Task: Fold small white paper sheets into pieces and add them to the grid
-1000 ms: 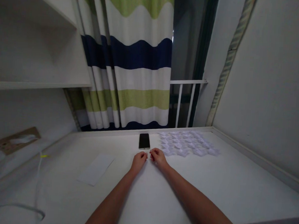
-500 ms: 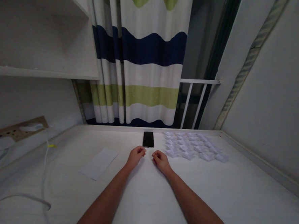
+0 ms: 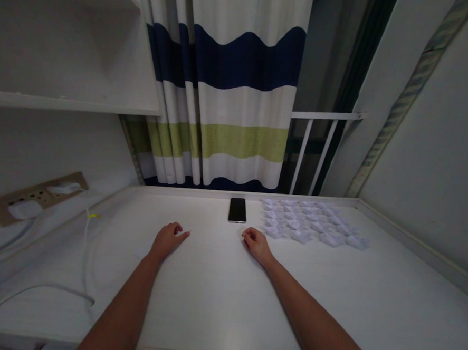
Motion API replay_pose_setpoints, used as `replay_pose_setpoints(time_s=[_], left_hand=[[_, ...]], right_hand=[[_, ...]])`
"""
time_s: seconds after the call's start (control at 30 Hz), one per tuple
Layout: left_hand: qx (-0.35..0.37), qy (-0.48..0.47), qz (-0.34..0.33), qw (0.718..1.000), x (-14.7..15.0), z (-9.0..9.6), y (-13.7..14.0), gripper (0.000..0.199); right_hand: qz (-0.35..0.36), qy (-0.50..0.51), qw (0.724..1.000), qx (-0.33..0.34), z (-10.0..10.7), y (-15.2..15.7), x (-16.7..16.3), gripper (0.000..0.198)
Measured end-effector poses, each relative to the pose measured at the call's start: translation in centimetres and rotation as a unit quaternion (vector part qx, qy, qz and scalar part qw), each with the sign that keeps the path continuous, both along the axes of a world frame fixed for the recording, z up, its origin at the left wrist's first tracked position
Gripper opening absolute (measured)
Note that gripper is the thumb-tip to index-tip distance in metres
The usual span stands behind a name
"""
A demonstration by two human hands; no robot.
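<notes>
My left hand (image 3: 169,239) rests at the left over a white paper sheet (image 3: 144,250), most of which is hidden under the hand and forearm. Its thumb points right and stands apart from the curled index finger. My right hand (image 3: 255,243) lies on the white desk (image 3: 214,295), with fingers curled together and nothing visible in them. Just beyond it is a phone (image 3: 237,210) with a dark screen. Several small folded white paper pieces (image 3: 299,235) sit in rows to the right of the phone.
A socket strip (image 3: 38,197) with white plugs is at the left wall. White cables (image 3: 48,286) run across the desk's left side. A shelf (image 3: 72,103) overhangs the left. Behind the desk hang a striped curtain (image 3: 246,107) and a white railing (image 3: 327,116).
My left hand has moved left, away from my right hand, onto the paper sheet, and its thumb and index finger have parted. My right hand stays nearly in place. The view has shifted slightly.
</notes>
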State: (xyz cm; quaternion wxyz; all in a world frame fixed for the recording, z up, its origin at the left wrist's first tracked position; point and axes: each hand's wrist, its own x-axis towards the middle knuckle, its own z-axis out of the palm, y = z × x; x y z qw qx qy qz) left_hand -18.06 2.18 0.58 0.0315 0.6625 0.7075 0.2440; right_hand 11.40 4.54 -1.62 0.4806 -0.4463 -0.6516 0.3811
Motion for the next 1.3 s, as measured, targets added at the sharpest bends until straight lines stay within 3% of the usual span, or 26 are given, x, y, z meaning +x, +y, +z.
replay_pose_setpoints(time_s=[0.3, 0.57, 0.73, 0.87, 1.17, 1.23, 1.3], left_hand=[[-0.005, -0.112, 0.013, 0.994, 0.0, 0.7, -0.3, 0.033], [0.011, -0.144, 0.013, 0.989, -0.1, 0.6, -0.3, 0.037], [0.037, -0.158, -0.001, 0.987, -0.6, 0.2, -0.1, 0.029], [0.077, -0.157, 0.038, 0.984, -0.8, 0.4, -0.2, 0.026], [0.153, -0.005, 0.150, 0.977, 0.5, 5.3, -1.9, 0.024], [0.188, -0.005, 0.143, 0.972, 1.3, 6.6, -2.3, 0.023], [0.214, -0.071, 0.091, 0.970, 2.6, 7.7, -2.5, 0.021]], right_hand=[[0.014, -0.002, 1.000, -0.005, 0.2, -0.2, 0.2, 0.017], [0.015, -0.007, 1.000, -0.009, 0.5, -0.3, 0.2, 0.016], [0.016, -0.001, 1.000, -0.012, 0.6, -0.4, 0.2, 0.016], [0.011, -0.003, 1.000, -0.011, 0.4, -0.2, 0.2, 0.016], [0.008, -0.005, 1.000, -0.006, 0.3, -0.2, 0.1, 0.017], [0.004, -0.001, 1.000, -0.007, 0.4, -0.3, 0.1, 0.017], [0.002, 0.009, 1.000, -0.013, 0.4, -0.3, 0.0, 0.016]])
